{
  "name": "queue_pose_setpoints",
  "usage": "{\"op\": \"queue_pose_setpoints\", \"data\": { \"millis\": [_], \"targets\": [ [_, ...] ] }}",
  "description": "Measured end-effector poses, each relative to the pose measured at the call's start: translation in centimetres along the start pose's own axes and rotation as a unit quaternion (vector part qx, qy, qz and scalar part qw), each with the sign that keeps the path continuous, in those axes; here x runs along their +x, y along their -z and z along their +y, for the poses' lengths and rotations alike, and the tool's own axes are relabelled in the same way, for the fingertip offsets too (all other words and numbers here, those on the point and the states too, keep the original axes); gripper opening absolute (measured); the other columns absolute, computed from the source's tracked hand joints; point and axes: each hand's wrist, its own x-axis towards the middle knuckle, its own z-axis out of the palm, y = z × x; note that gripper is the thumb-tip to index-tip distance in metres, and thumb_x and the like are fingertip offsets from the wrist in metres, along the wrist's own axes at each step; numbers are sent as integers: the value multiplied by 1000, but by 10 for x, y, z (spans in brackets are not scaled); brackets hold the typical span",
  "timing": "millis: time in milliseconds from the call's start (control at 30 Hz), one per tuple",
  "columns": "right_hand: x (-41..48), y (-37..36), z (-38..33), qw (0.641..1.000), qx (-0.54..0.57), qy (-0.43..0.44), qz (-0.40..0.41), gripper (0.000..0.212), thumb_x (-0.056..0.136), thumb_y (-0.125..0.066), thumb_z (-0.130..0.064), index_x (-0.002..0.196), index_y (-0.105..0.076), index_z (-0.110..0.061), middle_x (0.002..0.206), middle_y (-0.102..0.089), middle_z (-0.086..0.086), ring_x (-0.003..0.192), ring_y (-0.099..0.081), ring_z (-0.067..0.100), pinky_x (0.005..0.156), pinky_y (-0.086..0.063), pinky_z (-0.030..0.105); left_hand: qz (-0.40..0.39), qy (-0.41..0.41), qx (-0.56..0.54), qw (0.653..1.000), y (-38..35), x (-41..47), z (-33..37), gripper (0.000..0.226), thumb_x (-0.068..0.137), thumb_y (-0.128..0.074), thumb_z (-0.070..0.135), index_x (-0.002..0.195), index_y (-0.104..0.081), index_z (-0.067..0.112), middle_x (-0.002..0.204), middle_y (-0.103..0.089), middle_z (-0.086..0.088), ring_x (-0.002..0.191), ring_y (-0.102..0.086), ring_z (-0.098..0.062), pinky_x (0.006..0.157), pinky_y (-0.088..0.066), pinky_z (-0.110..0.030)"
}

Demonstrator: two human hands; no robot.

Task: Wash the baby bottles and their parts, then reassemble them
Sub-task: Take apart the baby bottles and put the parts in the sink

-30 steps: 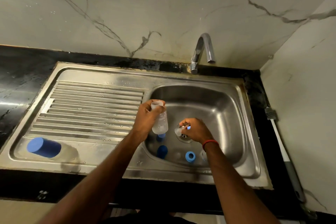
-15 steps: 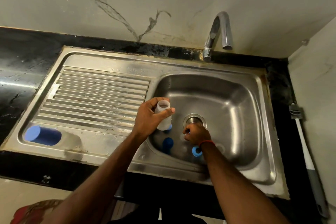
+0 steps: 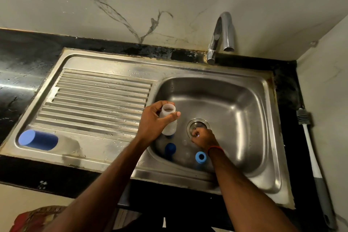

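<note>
My left hand [image 3: 154,124] grips a clear, empty baby bottle [image 3: 169,121] upright over the left side of the sink basin [image 3: 244,111]. My right hand [image 3: 204,137] is low in the basin beside the drain [image 3: 197,124], fingers curled with a small glint at the tips. Whether it holds a part is hidden. On the basin floor lie a dark blue cap [image 3: 170,149] and a light blue screw ring [image 3: 200,156]. A bit of another blue part [image 3: 170,136] peeks out under the bottle. A large blue cover [image 3: 37,139] lies on its side on the drainboard [image 3: 98,100].
The tap [image 3: 224,32] stands behind the basin and no water runs from it. A bottle brush with a white and grey handle [image 3: 310,149] lies on the black counter to the right. Marble walls close in behind and on the right.
My right hand has dropped from beside the bottle to the basin floor near the drain. The left hand has turned the bottle more upright. My view has moved closer.
</note>
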Motion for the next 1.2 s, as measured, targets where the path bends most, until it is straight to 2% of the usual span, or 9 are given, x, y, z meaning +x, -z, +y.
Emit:
{"op": "queue_pose_setpoints", "data": {
  "millis": [133,200,300,367,533,700,867,1067,1200],
  "targets": [
    [11,9,9,998,45,-41,-16,31,96,-53,-23,116,-68,-5,119,-66,15,115,-59,34,98,-48,36,-1,3,2,1000,-4,1,1,22,80,-85,30,97,-72,23,89,-74,10,83,-68,-6,73,-55,-22],
    [18,8,17,997,52,-46,-29,31,97,-50,-23,111,-69,-3,115,-67,16,111,-60,34,92,-46,34,-8,2,3,1000,-7,1,1,23,80,-85,30,98,-72,22,90,-73,9,83,-67,-5,74,-53,-20],
    [12,12,17,998,50,-24,-3,19,91,-58,-14,91,-71,-1,100,-71,14,96,-64,30,82,-48,32,-17,4,-3,1000,-11,0,-1,23,81,-84,29,98,-72,21,92,-73,7,85,-67,-8,77,-54,-26],
    [9,12,21,999,46,-10,-1,12,84,-68,-8,94,-72,-4,99,-71,8,94,-63,23,82,-49,29,-21,7,-5,1000,-13,-1,-2,23,81,-84,29,98,-72,20,94,-73,7,87,-67,-10,78,-55,-28],
    [9,5,28,1000,-14,10,-1,40,63,-90,-23,94,-65,-21,101,-62,2,99,-56,24,82,-51,34,-19,1,11,1000,-17,-3,-5,24,81,-84,31,101,-72,22,95,-72,10,89,-67,-9,80,-56,-28],
    [16,-3,29,996,-72,35,-48,42,54,-92,-27,86,-65,-27,107,-62,2,103,-56,25,83,-51,31,-16,-8,23,1000,-19,-3,-7,25,81,-84,31,101,-71,21,95,-72,10,88,-66,-6,75,-52,-19],
    [12,-5,29,994,-66,41,-83,21,70,-82,-15,90,-77,-15,103,-74,6,102,-66,21,90,-53,30,-19,-7,28,999,-17,-5,-10,26,81,-84,31,102,-71,20,95,-72,10,86,-65,-3,73,-51,-14],
    [7,4,34,997,-55,21,-49,23,70,-79,-11,92,-77,-16,107,-71,10,107,-62,26,88,-50,29,-32,-13,33,999,-23,-1,-11,25,81,-84,34,100,-71,24,95,-72,9,89,-67,-10,79,-55,-26],
    [6,8,36,995,-83,17,-48,28,73,-76,-13,101,-73,-15,116,-64,14,111,-58,29,92,-47,31,-53,-23,39,998,-30,1,-10,26,81,-83,34,100,-71,23,94,-71,9,88,-66,-9,79,-53,-22]
  ]
}}
